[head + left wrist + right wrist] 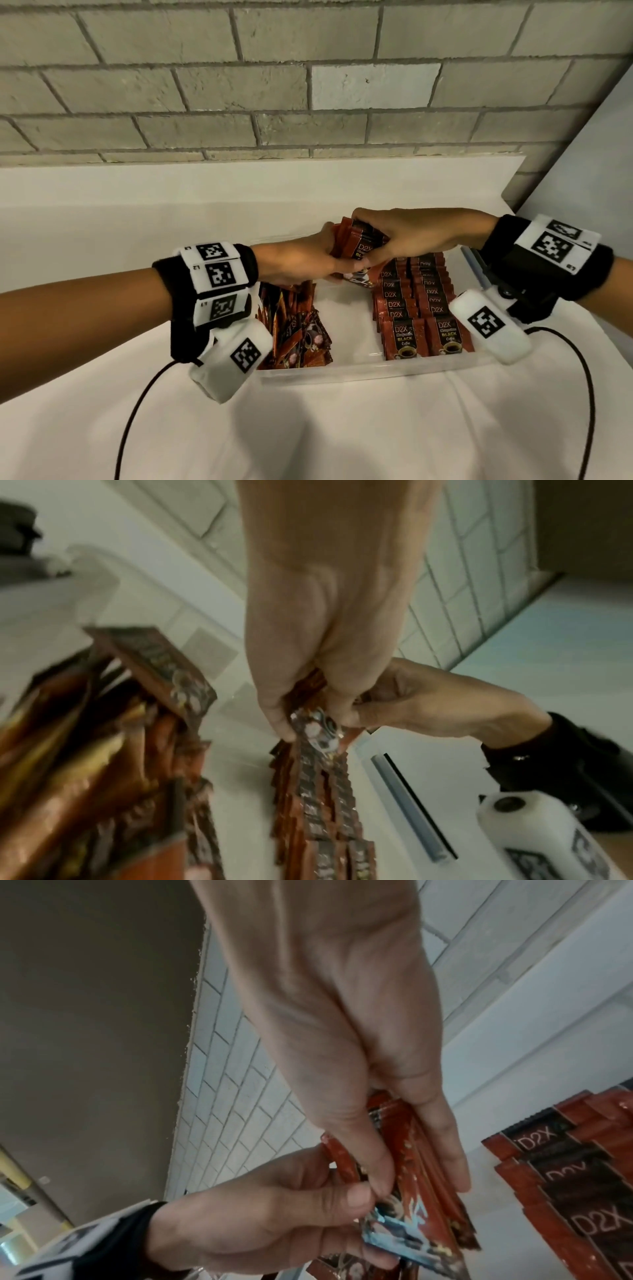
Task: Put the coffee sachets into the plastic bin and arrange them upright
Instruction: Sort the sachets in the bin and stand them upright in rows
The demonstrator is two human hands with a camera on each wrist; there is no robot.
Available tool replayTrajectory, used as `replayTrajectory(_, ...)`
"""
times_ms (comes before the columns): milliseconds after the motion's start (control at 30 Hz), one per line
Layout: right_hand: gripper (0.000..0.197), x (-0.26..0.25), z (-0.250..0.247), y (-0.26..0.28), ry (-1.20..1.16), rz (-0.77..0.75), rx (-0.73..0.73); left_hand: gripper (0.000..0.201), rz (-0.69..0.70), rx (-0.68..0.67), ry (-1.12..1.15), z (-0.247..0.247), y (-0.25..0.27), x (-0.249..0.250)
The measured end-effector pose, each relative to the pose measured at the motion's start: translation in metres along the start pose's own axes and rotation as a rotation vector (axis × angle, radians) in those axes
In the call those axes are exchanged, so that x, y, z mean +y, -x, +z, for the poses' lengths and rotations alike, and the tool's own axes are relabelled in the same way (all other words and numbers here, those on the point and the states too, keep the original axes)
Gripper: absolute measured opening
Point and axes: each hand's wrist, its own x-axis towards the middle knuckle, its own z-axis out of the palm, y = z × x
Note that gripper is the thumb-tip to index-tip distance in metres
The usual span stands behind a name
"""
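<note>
Both hands hold one bunch of red-and-black coffee sachets [358, 245] above the far end of the clear plastic bin [359, 371]. My left hand [308, 260] grips the bunch from the left, thumb across its lower edge. My right hand [407, 233] closes over it from the top right. The bunch [318, 729] shows between both hands in the left wrist view, and fingers pinch it [411, 1172] in the right wrist view. Two rows of upright sachets [416, 305] fill the bin's right side. A loose heap of sachets [294, 329] lies in its left side.
The bin stands on a white cloth [308, 428] over a table by a grey brick wall [274, 85]. A bare strip of bin floor [346, 318] runs between the heap and the rows. Black cables [579, 359] trail from both wristbands over the cloth.
</note>
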Motion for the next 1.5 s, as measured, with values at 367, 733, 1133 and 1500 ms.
replayTrajectory(367,0.075,-0.001,0.017,-0.004,0.132,-0.010,0.160,0.057,0.005,0.059,0.450,0.017,-0.002,0.009)
replayTrajectory(733,0.047,0.001,0.019,-0.013,0.449,-0.032,0.051,0.035,-0.229,0.074,0.303,0.016,-0.017,-0.004)
replayTrajectory(1133,0.042,0.009,0.020,-0.046,0.553,-0.049,0.022,0.032,-0.344,0.184,0.213,0.023,-0.032,-0.013)
replayTrajectory(1500,0.031,0.010,-0.002,-0.010,0.232,0.053,0.290,0.034,-0.375,0.313,0.309,0.023,-0.029,-0.017)
